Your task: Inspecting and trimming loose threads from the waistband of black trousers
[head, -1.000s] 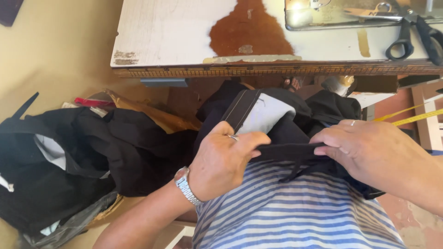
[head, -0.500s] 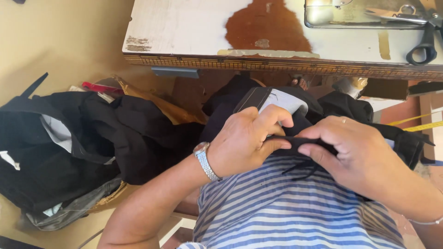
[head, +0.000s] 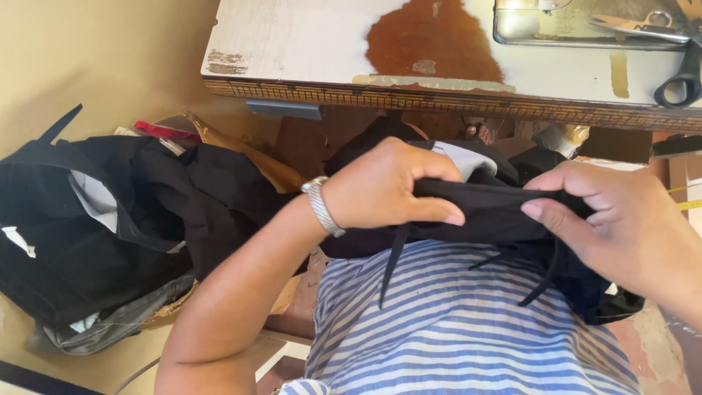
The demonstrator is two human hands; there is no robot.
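Black garment (head: 486, 212) stretched between both hands — left hand (head: 380, 186) and right hand (head: 614, 219) fingers pinching its folded edge.

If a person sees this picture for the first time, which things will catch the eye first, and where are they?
In the middle, the left hand and the right hand pinch a folded black cloth garment between them, above a blue and white striped shirt. At the left, a heap of black clothes lies on the floor. At the top, a worn white table shows a large brown bare patch, with black-handled scissors at its right end.
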